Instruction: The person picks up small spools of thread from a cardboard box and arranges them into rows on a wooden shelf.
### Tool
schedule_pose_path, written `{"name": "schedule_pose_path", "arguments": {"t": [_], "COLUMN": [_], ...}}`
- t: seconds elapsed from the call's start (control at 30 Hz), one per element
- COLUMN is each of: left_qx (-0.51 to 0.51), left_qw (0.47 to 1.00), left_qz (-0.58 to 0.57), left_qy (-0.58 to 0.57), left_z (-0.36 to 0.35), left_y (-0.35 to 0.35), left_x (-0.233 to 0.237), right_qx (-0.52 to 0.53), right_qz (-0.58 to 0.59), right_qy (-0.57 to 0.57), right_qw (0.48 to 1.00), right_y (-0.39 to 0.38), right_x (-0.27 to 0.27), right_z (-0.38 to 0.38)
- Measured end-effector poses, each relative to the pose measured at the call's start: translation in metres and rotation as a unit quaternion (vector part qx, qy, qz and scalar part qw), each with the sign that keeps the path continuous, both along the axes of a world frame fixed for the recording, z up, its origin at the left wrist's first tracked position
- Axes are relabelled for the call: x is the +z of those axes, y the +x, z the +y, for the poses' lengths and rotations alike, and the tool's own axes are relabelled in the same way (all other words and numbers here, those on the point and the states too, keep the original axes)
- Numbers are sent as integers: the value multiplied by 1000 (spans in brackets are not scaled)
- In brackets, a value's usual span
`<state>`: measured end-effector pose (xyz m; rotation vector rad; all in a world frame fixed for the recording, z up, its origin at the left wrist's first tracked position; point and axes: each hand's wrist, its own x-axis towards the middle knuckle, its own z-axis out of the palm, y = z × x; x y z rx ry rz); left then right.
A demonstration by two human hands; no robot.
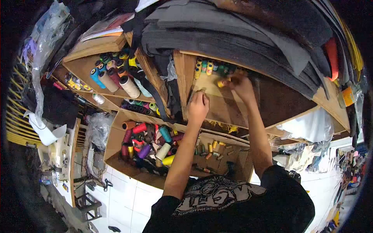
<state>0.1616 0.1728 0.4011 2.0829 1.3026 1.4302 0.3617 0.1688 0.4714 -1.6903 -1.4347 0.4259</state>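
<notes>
My right hand (244, 90) reaches into a wooden shelf compartment, with a small yellow thread spool (222, 83) at its fingertips. Small upright spools in yellow and green, among them a yellow spool (210, 67), stand in a row at the back of that compartment. At the compartment's front left is my left hand (199, 105), its fingers closed together in a pinch. Whatever those fingers hold, if anything, is too small to make out. Both hands are over the compartment's pale wooden floor (211, 110).
Below the shelf, a cardboard box (134, 173) holds large colored thread cones and several small spools. More thread cones (129, 87) fill the left compartment. Stacked dark gray fabric (217, 33) lies on top. A wooden stool (88, 204) stands on the white tiled floor (126, 194).
</notes>
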Motion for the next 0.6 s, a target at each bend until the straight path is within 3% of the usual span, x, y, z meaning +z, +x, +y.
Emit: {"name": "schedule_pose_path", "arguments": {"t": [0.13, 0.27, 0.37, 0.5, 0.6], "left_qx": [2, 2, -3, 8, -14], "left_qw": [999, 998, 999, 999, 998], "left_qz": [-2, -14, -14, 2, -6], "left_qy": [52, 53, 41, 54, 56], "left_z": [6, 6, -1, -2, 3], "left_y": [0, 1, -2, -2, -2], "left_x": [-9, -10, 5, 7, 3], "right_qx": [42, 35, 49, 65, 34], "right_qz": [24, -216, -304, -329, -317], "right_qy": [40, 48, 5, 87, 34], "right_qw": [998, 975, 951, 938, 947], "right_y": [-10, 4, 16, 13, -7], "right_x": [21, 1, -18, -28, -8], "right_z": [25, 63, 87, 98, 80]}}
